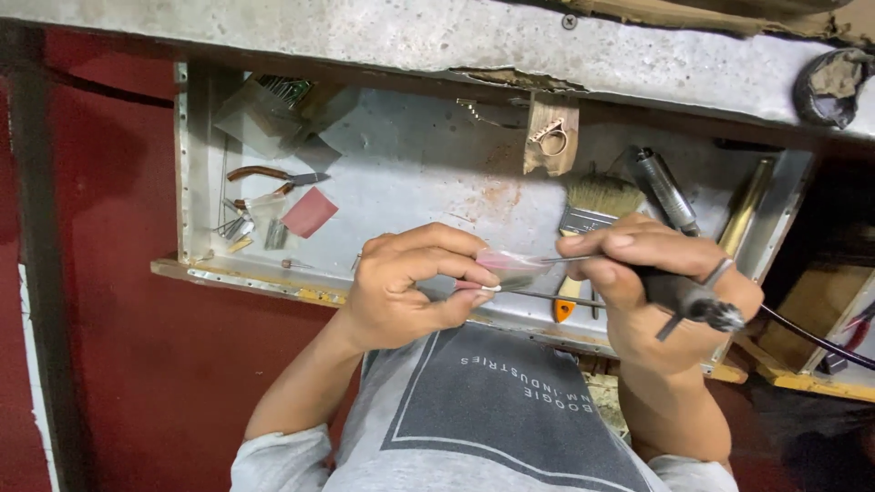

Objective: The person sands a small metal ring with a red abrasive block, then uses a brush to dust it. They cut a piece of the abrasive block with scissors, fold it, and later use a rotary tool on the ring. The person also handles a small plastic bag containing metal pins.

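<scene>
1. The left hand (406, 287) pinches a small translucent pink piece (507, 266) between thumb and forefinger; its fingers (456, 269) are closed on the piece's left end, over the near edge of the metal tray (410, 173) that serves as the bench.
2. The right hand (661, 292) grips a dark rotary handpiece (684, 296) like a pen, fingers wrapped tight round its body, with a black cable (811, 339) trailing off to the right of the pink piece.
3. The handpiece's thin metal shaft (570, 261) runs nearly level, pointing left, and its tip meets the right end of the pink piece.
4. The pink piece therefore lies directly between the two hands: just right of the left fingertips, just left of the right thumb, its long axis roughly in line with the shaft.
5. A second thin rod (547, 294) runs parallel just below the pink piece; which hand carries it I cannot tell.
6. Beyond the pink piece, farther into the tray, lie a flat brush (592, 205) with pale bristles and a wooden peg (551, 137) bearing a ring.
7. Well to the left of the pink piece sit orange-handled pliers (269, 175) and a red square of paper (310, 212).
</scene>
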